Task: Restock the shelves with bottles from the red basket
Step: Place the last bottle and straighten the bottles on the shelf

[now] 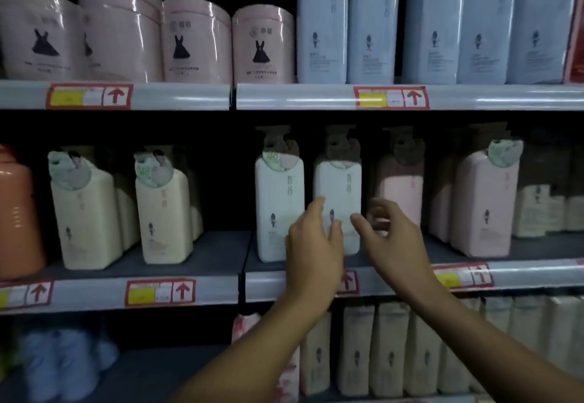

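Both my hands are up at the middle shelf (521,252), framing the white pump bottle (338,200) that stands second in its row. My left hand (313,246) has its fingers loosely spread against the bottle's left lower face, thumb up along the edge; my right hand (390,237) sits just to the bottle's right with the fingers curled inward, fingertips near or on its side. Neither hand is wrapped round it, so I judge I am squaring it up on the shelf, not carrying it.

To do this well I should push with flat fingers low on the body, where it will not tip, and bring its face level with the neighbouring white bottle (278,207) just left of my left hand. The label should face out, and the pump head should not catch the pink bottle (399,191) standing behind my right hand. A light touch is enough; a hard shove might knock the ones behind it over.

Much is hard to see. The red basket is nowhere in view, so I cannot tell how many bottles remain. My left hand covers the bottle's lower left part, so how its base sits is partly hidden. Whether my right fingertips touch it is unclear. The rear of the shelf is dark, and the label print is too blurred to read.
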